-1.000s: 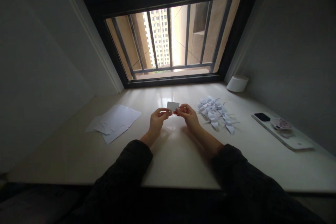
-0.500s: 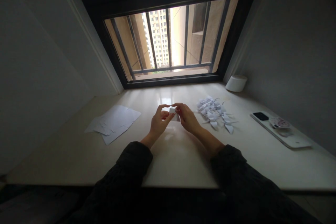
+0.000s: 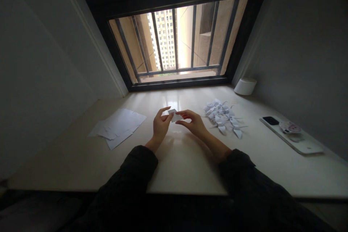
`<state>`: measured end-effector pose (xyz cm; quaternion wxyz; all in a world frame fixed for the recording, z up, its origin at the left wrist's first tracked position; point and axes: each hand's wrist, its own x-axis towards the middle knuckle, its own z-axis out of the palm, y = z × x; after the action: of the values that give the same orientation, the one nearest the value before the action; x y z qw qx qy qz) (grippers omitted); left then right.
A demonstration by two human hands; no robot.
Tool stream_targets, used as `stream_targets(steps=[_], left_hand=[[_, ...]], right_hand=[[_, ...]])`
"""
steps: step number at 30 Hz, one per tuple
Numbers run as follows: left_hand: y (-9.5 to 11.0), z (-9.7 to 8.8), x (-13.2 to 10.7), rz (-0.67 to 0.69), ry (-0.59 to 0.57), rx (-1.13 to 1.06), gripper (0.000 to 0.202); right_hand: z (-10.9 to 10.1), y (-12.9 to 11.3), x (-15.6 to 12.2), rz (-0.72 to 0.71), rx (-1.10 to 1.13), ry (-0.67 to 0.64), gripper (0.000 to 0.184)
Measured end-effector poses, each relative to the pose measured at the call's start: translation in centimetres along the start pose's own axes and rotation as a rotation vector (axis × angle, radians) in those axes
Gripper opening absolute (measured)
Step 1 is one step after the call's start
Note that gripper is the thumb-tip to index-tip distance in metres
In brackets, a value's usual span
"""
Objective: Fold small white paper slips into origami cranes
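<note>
A small folded piece of white paper (image 3: 175, 117) is held just above the sill, between my two hands. My left hand (image 3: 162, 122) pinches its left side with the thumb, the index finger stretched out above. On the other side, my right hand (image 3: 192, 121) has its index fingertip on the paper's upper right part and its thumb by the lower corner, with a gap between the two. Part of the paper is covered by my fingers. A pile of folded white paper pieces (image 3: 220, 116) with thin pointed ends lies right of my right hand.
Flat white paper sheets (image 3: 122, 125) lie in a loose stack on the left of the pale sill (image 3: 185, 174). A phone (image 3: 293, 136) with a round attachment lies at the right. A white cylindrical object (image 3: 245, 86) stands by the barred window (image 3: 176, 43).
The paper has turned and shows a wider, tilted face. My left hand has shifted slightly left, and my right thumb has moved down, away from the index finger.
</note>
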<state>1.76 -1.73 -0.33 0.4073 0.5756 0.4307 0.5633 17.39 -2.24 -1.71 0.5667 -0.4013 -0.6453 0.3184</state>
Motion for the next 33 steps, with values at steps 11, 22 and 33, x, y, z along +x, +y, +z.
stream_targets(steps=[11, 22, 33], left_hand=[[0.9, -0.4, 0.3, 0.11, -0.2, -0.052, 0.043], [0.5, -0.4, -0.2, 0.192, -0.063, 0.108, 0.027], [-0.9, 0.4, 0.1, 0.038, -0.047, -0.109, 0.029]], right_hand=[[-0.5, -0.7, 0.4, 0.249, 0.352, 0.009, 0.044], [-0.4, -1.7, 0.4, 0.26, 0.343, 0.113, 0.024], [0.2, -0.9, 0.0, 0.26, 0.29, 0.194, 0.024]])
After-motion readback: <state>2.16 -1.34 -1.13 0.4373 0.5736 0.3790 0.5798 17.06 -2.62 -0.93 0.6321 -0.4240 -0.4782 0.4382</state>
